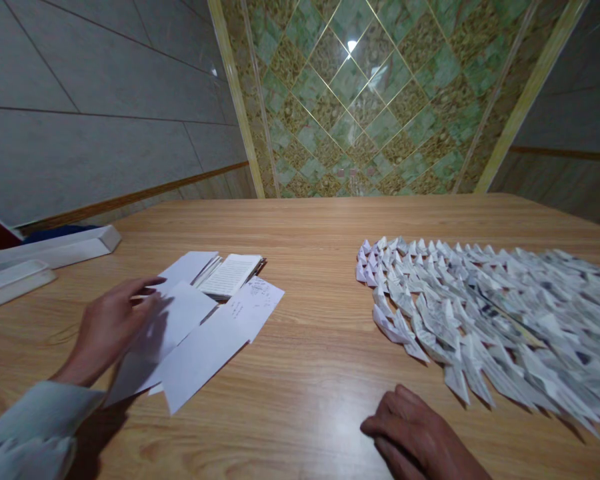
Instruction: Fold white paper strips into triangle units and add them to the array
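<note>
Loose white sheets (205, 357) are spread in an overlapping group on the left part of the wood-grained surface (300, 380), some printed or written marks being seen near their right-hand end. Over their left edge the left hand (117, 320) is held open, thumb and fingers parted — whether paper is touched cannot be told. Just beyond, against the sheets, a small stack of written pages (233, 275) is set. The right hand (413, 433) is held loosely closed at the near side, well apart from the sheets. Beyond it and to the right, many pointed folded paper pieces (450, 293) are laid out in close rows — mostly printed, with a few paler ones at the left end. At the far left, white box-like trays (87, 245) are placed. The surface is backed by a green and brown tiled wall (350, 100).
</note>
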The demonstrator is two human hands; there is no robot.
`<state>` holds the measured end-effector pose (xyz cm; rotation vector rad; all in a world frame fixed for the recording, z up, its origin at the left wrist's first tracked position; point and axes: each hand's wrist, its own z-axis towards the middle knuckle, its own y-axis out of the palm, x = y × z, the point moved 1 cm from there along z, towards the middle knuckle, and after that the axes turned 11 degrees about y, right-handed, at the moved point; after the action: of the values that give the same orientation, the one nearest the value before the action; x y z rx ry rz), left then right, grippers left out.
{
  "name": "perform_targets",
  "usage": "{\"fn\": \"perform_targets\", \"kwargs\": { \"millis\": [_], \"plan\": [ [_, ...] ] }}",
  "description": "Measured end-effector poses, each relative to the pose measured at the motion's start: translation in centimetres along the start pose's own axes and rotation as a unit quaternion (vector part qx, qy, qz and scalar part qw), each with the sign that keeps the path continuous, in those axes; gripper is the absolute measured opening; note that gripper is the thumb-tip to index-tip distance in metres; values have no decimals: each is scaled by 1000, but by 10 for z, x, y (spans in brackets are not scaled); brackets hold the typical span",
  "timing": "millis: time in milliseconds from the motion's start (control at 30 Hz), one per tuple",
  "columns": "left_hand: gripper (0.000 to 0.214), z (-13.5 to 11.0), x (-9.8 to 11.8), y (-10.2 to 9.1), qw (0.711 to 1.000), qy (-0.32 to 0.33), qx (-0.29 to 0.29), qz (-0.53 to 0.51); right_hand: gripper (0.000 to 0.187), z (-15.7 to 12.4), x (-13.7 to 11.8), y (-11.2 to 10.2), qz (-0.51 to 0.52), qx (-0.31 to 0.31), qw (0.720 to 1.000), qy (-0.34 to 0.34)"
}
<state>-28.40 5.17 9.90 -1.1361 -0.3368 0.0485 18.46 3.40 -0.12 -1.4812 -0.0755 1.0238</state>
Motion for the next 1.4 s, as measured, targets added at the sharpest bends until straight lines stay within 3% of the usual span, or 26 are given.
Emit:
{"fn": "perform_targets", "kwargs": {
  "millis": [167, 300, 467, 667, 767, 867, 967, 1133, 1233, 1333, 1400],
  "plan": [
    [43, 15, 48, 27, 987, 102, -114, -54, 25, 1, -1, -1, -12, -29, 999, 16],
    [44, 26, 71, 57, 986, 90, -142, -22, 25, -1, 0, 0, 0, -27, 1000, 14],
    [30, 33, 77, 69, 987, 101, -113, -49, 26, 0, -1, -2, -1, -32, 999, 11],
    [37, 32, 89, 60, 974, 160, -9, -158, 25, -2, 2, -1, 1, 25, 1000, -8],
    [26, 14, 108, 52, 953, 207, 49, -214, 38, -6, 6, 2, 29, 93, 995, -23],
    [14, -21, 136, 50, 921, 270, 71, -272, 67, -7, 8, 2, 80, 107, 991, 32],
    [9, -61, 165, 58, 878, 347, 42, -327, 83, -6, 7, -5, 105, 145, 981, 77],
    [13, -111, 197, 82, 776, 465, -27, -425, 82, -3, 8, -19, 79, 207, 971, 93],
    [12, -122, 203, 93, 749, 500, -55, -431, 65, -2, 8, -28, 63, 209, 975, 38],
    [12, -125, 203, 97, 774, 511, -62, -368, 19, 0, 4, -34, 52, 165, 984, -48],
    [13, -128, 202, 96, 798, 508, -68, -317, 11, 1, 1, -35, 59, 128, 987, -76]
  ]
}}
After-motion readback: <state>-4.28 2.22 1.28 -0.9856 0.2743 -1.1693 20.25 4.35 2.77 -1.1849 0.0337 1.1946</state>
